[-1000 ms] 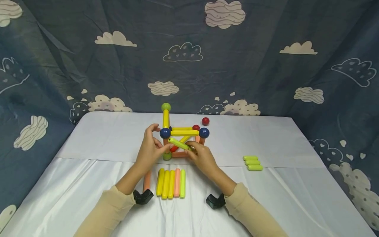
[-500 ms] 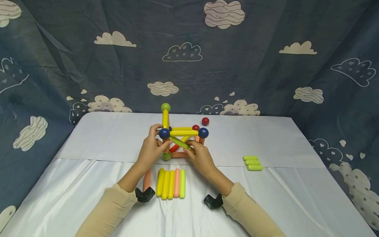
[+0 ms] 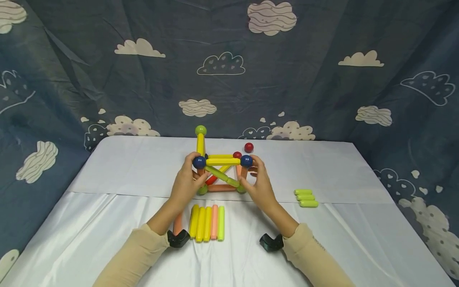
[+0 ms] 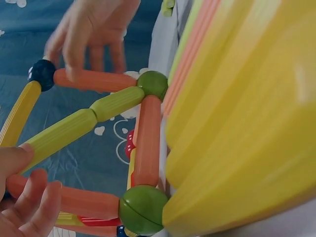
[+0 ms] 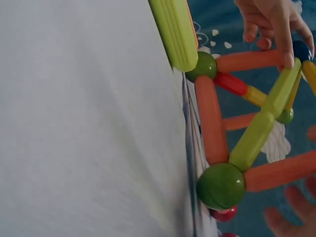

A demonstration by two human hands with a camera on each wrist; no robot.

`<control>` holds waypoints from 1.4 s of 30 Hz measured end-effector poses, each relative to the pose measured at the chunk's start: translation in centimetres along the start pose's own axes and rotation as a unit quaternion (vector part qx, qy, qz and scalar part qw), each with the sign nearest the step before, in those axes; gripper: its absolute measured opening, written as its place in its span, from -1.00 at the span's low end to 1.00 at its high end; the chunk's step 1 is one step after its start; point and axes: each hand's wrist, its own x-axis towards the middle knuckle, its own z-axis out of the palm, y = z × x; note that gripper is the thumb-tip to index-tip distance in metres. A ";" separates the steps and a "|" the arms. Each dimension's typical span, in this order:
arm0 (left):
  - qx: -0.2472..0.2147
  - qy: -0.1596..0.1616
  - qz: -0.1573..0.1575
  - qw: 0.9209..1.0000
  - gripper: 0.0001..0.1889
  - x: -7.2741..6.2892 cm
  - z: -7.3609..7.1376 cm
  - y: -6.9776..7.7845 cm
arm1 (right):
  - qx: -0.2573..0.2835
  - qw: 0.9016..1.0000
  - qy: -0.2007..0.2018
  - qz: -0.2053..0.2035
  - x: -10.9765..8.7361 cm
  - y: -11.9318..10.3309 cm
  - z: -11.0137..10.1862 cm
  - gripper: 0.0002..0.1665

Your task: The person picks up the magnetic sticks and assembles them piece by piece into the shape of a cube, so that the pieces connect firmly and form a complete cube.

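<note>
A frame of magnetic sticks and balls stands on the white cloth, with a blue ball [image 3: 199, 162] at its upper left corner and another blue ball [image 3: 246, 161] at upper right. Two short light-green sticks [image 4: 74, 126], end to end, slant across its near face down to a green ball [image 5: 220, 185]. My left hand [image 3: 185, 179] grips the left corner, index finger at the blue ball, thumb on the green sticks' upper end. At the right corner, my right hand [image 3: 261, 185] curls round the orange upright [image 5: 281, 171], index finger at the blue ball and thumb low.
Yellow, pink and green sticks [image 3: 204, 223] lie in a row in front, beside an orange stick [image 3: 177, 224] partly hidden by the left wrist. Three short green sticks [image 3: 305, 197] lie to the right. A loose red ball [image 3: 249, 147] sits behind the frame.
The slanting green sticks now span from the upper left corner to the lower right green ball. My right hand has let them go and moved right to the right corner; the left stays at its corner.
</note>
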 end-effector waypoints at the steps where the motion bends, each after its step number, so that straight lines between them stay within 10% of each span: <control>1: 0.007 0.001 0.001 1.000 -0.35 0.0 0.1 0.0 | 0.008 0.999 -0.021 0.029 0.0 0.1 0.1 -0.38; 5: 0.031 0.008 0.008 0.999 -0.30 -0.1 0.3 0.2 | 0.023 0.994 -0.059 0.091 0.0 0.5 0.4 -0.62; 18: 0.036 0.003 0.010 0.999 -0.23 1.3 -0.2 -1.6 | 0.042 0.993 -0.041 0.099 0.0 0.0 1.6 -0.58; 35: -0.103 -0.082 -0.111 0.985 -0.09 5.1 -2.1 -5.0 | 0.089 0.989 -0.088 0.082 0.1 -1.2 4.1 -0.52; 42: -0.042 0.046 -0.072 0.995 -0.40 3.8 -1.4 -3.8 | 0.074 0.987 -0.126 0.072 0.7 0.9 2.2 -0.49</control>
